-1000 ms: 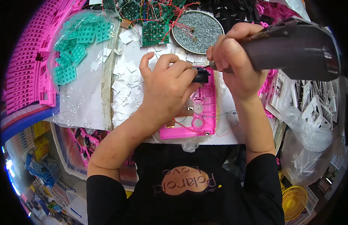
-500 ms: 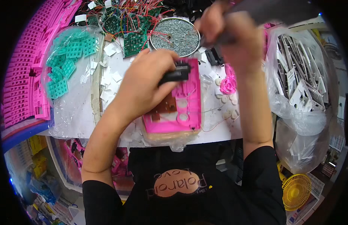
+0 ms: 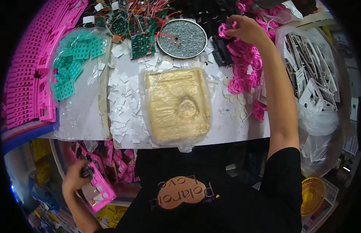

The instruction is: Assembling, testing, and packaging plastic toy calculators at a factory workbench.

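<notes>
My left hand, somewhat blurred, grips a pink plastic housing by its black part, low at the left beside a bin of similar pink housings. At the far right of the table my right hand pinches a small pink ring-shaped plastic part over a pile of the same pink parts. Between my arms a tan block wrapped in clear plastic lies on the white table, with a round raised spot on its top.
A round tray of small screws stands behind the block, beside green circuit boards with wires. White paper squares lie to the left. Teal pieces rest on a plastic bag. A bag of white strips stands right.
My left hand has carried the pink housing off the wrapped block, down and left to the bin. My right hand no longer holds the dark, blurred tool and now has a pink ring-shaped part.
</notes>
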A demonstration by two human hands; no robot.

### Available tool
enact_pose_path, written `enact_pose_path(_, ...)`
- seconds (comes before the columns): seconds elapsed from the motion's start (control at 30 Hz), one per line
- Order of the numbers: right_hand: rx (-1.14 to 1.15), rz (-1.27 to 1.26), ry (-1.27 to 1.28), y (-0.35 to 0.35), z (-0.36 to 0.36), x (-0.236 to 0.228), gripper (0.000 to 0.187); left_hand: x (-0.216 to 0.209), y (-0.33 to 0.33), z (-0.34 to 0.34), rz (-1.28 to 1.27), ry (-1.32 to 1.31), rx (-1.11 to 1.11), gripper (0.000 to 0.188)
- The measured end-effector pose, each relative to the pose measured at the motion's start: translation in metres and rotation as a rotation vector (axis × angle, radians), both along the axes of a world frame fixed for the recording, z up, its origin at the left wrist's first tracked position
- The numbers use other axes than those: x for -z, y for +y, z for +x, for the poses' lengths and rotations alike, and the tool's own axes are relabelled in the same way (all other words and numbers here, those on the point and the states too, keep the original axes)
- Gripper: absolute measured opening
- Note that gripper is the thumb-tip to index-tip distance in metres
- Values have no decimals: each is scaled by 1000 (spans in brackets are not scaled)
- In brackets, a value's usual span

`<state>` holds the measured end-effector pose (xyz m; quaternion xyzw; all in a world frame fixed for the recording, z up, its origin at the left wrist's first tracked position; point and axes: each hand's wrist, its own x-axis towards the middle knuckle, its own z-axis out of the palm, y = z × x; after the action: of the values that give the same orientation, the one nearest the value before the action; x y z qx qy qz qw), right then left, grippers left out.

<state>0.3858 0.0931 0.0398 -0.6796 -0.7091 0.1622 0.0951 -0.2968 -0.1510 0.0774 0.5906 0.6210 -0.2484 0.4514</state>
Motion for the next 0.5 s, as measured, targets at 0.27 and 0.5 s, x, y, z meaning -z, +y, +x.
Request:
enact_pose_path(0.27, 140, 167, 229, -51, -21, -17, 36, 57, -23, 79, -55, 113, 157, 36)
enact_pose_path(0.5, -157, -295, 567, -147, -99, -36, 44, 24, 25, 231, 895, -858, 541, 41)
